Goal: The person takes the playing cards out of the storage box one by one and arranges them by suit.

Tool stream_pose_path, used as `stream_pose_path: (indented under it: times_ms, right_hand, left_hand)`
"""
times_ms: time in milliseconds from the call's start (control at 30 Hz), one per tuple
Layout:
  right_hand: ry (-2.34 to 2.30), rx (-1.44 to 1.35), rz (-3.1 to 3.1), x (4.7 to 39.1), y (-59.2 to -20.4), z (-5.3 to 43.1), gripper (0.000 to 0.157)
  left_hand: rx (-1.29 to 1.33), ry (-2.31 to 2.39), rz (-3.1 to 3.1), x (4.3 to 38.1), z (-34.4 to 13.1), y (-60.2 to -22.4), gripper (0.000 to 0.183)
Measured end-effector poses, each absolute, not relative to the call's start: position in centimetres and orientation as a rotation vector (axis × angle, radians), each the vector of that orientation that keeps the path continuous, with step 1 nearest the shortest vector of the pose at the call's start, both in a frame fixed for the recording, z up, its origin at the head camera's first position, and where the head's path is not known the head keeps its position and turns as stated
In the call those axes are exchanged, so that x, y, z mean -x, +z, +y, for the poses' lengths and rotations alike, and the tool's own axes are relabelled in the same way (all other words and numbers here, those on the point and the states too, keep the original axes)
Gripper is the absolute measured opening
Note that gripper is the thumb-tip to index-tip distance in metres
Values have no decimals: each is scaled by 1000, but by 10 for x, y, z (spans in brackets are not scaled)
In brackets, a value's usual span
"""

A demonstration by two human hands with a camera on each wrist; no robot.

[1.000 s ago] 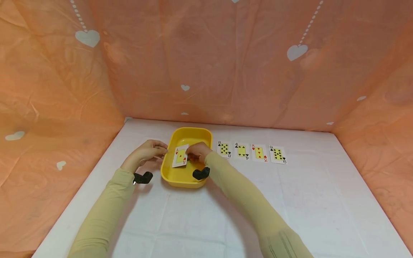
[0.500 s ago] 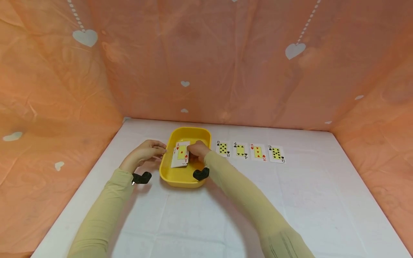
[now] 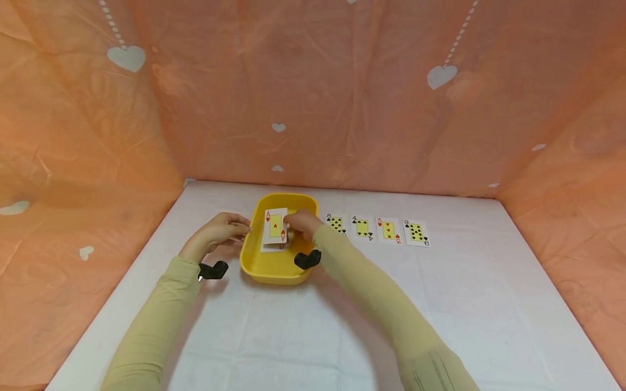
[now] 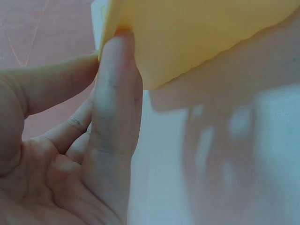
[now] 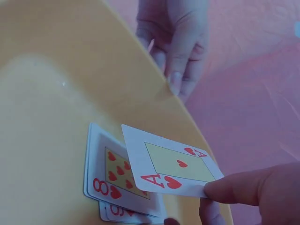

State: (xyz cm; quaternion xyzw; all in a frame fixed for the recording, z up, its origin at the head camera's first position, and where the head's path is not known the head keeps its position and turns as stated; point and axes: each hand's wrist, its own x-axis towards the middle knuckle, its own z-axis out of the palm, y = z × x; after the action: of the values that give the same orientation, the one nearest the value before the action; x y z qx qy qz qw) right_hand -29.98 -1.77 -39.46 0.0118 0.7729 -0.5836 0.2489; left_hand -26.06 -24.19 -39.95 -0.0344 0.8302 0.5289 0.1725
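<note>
My right hand (image 3: 302,221) pinches an ace of hearts (image 5: 180,163) by its edge between thumb and finger. The card is held tilted inside a yellow plastic tray (image 3: 279,279), above a small pile of cards. An eight of hearts (image 5: 112,187) tops that pile, with another red card sticking out beneath it; the ace covers part of both. On the tray's left side, my left hand (image 3: 219,233) pinches the rim between thumb and fingertip. The tray wall (image 4: 187,37) fills the upper part of the left wrist view.
To the right of the tray, a row of face-up cards lies on the white cloth (image 3: 440,315): a black eight (image 3: 336,222), a four of clubs (image 3: 362,228), a three of hearts (image 3: 388,231) and a nine of spades (image 3: 416,232). Orange fabric walls (image 3: 318,108) enclose the table.
The ace of hearts has moved slightly away from me, from lying tilted over the pile to upright in view, showing more of the cards below. My left hand stays on the rim.
</note>
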Motion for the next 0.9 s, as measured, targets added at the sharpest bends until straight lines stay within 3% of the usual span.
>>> stream_pose_path:
  times_ms: [700,900]
  right_hand:
    - [-1779,51,1833,302,-370,13,26]
    - [-1792,75,1848,301,-363,24,32]
  left_hand:
    - [65,1514,2348,265,-246,-401,38]
    - [71,1508,2352,266,-246,-402,38]
